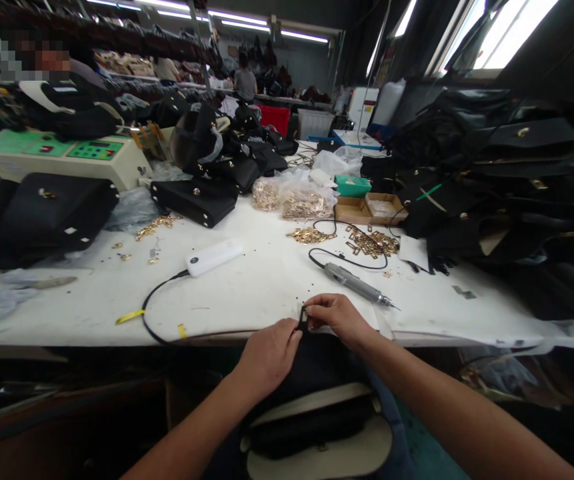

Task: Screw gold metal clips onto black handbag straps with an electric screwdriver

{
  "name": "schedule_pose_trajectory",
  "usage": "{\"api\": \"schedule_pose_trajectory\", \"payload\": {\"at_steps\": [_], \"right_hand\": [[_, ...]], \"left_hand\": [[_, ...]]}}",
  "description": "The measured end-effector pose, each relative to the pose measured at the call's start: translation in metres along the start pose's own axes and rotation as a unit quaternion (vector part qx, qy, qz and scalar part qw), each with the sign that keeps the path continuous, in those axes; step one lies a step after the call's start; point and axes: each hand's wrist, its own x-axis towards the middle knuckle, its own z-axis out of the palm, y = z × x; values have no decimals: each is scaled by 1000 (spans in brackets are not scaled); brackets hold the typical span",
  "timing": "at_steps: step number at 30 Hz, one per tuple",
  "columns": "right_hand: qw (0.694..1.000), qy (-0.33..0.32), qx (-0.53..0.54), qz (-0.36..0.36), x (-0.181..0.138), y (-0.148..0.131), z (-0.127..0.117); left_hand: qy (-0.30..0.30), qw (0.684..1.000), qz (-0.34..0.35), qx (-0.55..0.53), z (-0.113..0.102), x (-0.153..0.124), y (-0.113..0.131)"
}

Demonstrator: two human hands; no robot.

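Both my hands meet at the near edge of the white table (247, 293). My left hand (269, 353) is closed, pinching a small black strap piece (303, 319) from the left. My right hand (337, 319) is closed too, pinching the same piece from the right. The piece seems to belong to a black bag (311, 400) lying in my lap below the table edge. An electric screwdriver (357, 285) with a black cord lies just beyond my right hand, its tip pointing right.
A white power bank (214, 257) with a black cable lies at centre left. Gold metal fittings (367, 241) are scattered behind the screwdriver, near small cardboard boxes (374, 208). Black bags (491, 180) are piled at right and back. A machine (67, 157) stands at left.
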Motion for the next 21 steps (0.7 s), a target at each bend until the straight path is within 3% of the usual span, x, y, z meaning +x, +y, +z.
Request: {"api": "schedule_pose_trajectory", "payload": {"at_steps": [3,5,13,17,21], "right_hand": [[1000,20,-14,-3,15,2,3],[999,31,-42,-6,24,1,2],[974,19,-226,7,55,1,-5],[955,17,-294,15,57,-5,-3],[923,23,-383,-25,54,-11,-2]], "left_hand": [[90,995,19,31,1,2,-6],[112,991,44,64,1,6,-9],[77,985,55,145,-2,21,-12],[52,982,69,166,-5,25,-14],[42,977,105,179,-5,28,-19]]}}
